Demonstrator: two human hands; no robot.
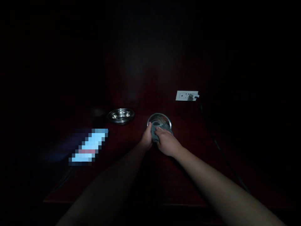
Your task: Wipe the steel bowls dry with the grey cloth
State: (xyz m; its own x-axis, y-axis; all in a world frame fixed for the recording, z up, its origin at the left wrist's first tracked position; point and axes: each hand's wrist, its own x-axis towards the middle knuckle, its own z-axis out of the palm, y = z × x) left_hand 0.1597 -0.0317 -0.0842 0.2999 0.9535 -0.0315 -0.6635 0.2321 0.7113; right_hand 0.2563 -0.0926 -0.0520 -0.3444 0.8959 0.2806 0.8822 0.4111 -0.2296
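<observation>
1. Dimly, the right hand (167, 140), fingers half curled, holds a grey cloth (154, 135) inside the steel bowl (162, 117);
2. left hand (146, 138) clasps its near-left rim, thumb showing, other fingers hidden;
3. whether bowl touches table (129, 135) is unclear;
4. beyond, blackness surrounds the wall socket (183, 95).

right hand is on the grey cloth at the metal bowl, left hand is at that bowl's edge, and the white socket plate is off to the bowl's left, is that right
Not quite: the white socket plate is beyond the metal bowl and to its right, as the head view shows. The right hand is on the grey cloth, and the left hand is at the bowl's edge.
</observation>
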